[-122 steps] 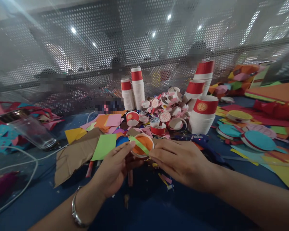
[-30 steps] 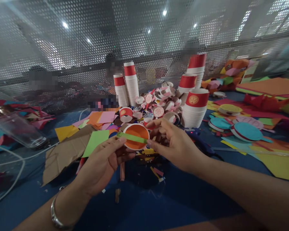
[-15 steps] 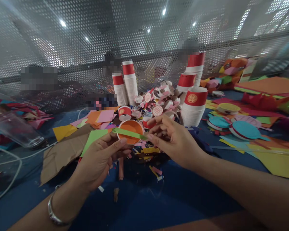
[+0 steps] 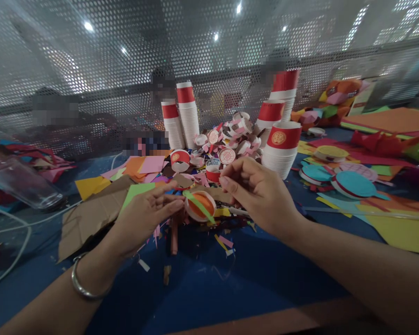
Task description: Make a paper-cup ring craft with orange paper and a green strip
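Observation:
A round shallow cup piece with an orange inside [image 4: 203, 204] rests among paper scraps between my hands, tilted. Across it lies a narrow green paper strip [image 4: 198, 203]. My left hand [image 4: 148, 211] is beside the piece on the left, fingers apart and holding nothing. To the right, my right hand [image 4: 253, 190] is raised near the pile of scraps, its thumb close to the bent index finger. Whether anything small is between those fingertips cannot be made out.
Stacked paper cups [image 4: 281, 153] stand behind, around a heap of cut cup pieces [image 4: 239, 132]. Cardboard [image 4: 94, 216] and a clear bottle [image 4: 28, 181] are at left. Blue round paper pieces [image 4: 356, 184] and yellow sheets [image 4: 398, 228] lie at right, before a perforated screen.
My left hand has let go of the orange-lined piece, which now sits lower and to the right on the scraps with the green strip. My right hand has come off the strip's end.

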Demonstrator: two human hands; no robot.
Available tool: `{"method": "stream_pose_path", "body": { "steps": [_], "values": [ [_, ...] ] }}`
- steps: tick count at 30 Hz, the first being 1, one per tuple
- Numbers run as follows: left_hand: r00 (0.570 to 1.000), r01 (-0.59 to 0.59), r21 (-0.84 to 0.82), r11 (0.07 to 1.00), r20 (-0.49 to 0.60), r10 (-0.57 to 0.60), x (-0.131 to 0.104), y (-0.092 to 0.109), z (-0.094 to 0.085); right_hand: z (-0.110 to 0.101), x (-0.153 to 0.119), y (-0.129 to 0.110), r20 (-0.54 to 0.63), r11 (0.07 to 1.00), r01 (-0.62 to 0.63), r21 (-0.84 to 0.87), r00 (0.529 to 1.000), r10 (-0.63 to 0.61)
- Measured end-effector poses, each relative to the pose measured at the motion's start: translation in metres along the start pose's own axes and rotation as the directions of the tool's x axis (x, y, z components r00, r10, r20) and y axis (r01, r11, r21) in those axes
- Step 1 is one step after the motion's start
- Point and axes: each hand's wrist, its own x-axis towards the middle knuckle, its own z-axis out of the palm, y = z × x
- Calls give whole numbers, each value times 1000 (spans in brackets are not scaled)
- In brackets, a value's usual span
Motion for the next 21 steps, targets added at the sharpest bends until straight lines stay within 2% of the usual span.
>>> {"method": "stream_pose_path", "body": {
  "steps": [2,4,6,10,12,15,17,21],
  "values": [
    [992,-77,57,995,-99,82,3,1,-2,0,0,1,2,1000,-11,24,1000,11],
    [963,-161,88,983,-202,176,3,4,-5,1,0,1,10,999,-25,42,1000,24],
    [947,-192,146,970,-233,222,-1,8,-4,2,-1,1,39,999,-37,34,999,36],
    [938,-256,363,896,-129,321,-18,7,10,7,-3,1,176,998,-63,9,983,60],
    [955,-243,445,862,-47,293,-26,4,22,11,-4,-1,258,997,-82,13,963,76],
    [954,-285,500,818,67,292,-32,1,34,15,-6,-3,342,997,-80,-12,937,79],
    [953,-291,497,817,72,295,-32,1,36,17,-7,-4,365,997,-71,-22,928,74],
    [956,-258,477,840,4,292,-28,2,33,18,-8,-4,380,996,-89,13,922,77]
  ]
}}
